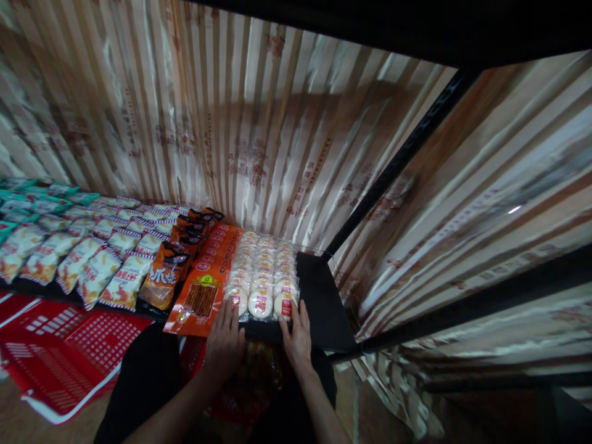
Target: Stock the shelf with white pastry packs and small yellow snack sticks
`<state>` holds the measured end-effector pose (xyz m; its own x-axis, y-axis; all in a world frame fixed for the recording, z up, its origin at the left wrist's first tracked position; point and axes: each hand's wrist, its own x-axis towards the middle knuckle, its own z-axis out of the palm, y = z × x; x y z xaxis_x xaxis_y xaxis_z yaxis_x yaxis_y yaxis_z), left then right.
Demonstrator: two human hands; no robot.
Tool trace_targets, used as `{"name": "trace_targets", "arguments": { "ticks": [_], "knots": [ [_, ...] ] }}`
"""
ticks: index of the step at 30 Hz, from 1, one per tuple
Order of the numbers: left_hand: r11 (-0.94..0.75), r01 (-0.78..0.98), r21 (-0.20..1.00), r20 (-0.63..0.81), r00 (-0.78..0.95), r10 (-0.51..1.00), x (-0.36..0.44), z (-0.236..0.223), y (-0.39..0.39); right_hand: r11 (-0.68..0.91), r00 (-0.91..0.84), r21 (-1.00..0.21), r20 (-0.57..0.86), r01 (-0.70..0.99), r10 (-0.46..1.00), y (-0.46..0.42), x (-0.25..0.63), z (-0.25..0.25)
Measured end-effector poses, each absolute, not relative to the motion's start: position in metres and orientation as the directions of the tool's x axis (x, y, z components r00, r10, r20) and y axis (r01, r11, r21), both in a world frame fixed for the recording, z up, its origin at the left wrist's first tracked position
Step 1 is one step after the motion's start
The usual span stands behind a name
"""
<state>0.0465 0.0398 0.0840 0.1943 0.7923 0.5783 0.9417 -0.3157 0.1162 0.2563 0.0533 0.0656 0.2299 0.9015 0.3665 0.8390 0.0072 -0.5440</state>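
Rows of round white packaged crackers (261, 302) in clear wrappers with red labels lie at the right part of a black shelf (321, 302). My left hand (226, 336) rests its outstretched fingers on the front left packet, by the edge of an orange snack bag (198, 302). At the front right packet, my right hand (296, 333) has its thumb and fingers apart, touching the packet's front and right side. Neither hand is wrapped round anything.
Left along the shelf stand orange-and-black bags (164, 277), white snack bags (127, 280) and green packs (18, 203). A red basket (69, 351) is below on the floor. Behind hangs a pleated printed sheet (259, 123); a black post (402, 154) rises at the right corner.
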Motion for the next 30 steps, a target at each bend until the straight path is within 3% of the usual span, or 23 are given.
{"name": "trace_targets", "arguments": {
  "ticks": [30],
  "knots": [
    [-0.479, 0.876, 0.062, 0.538, 0.374, 0.755, 0.064, 0.093, 0.025, -0.068, 0.300, -0.541, 0.353, 0.838, 0.886, 0.050, 0.257, 0.064]
  ]
}}
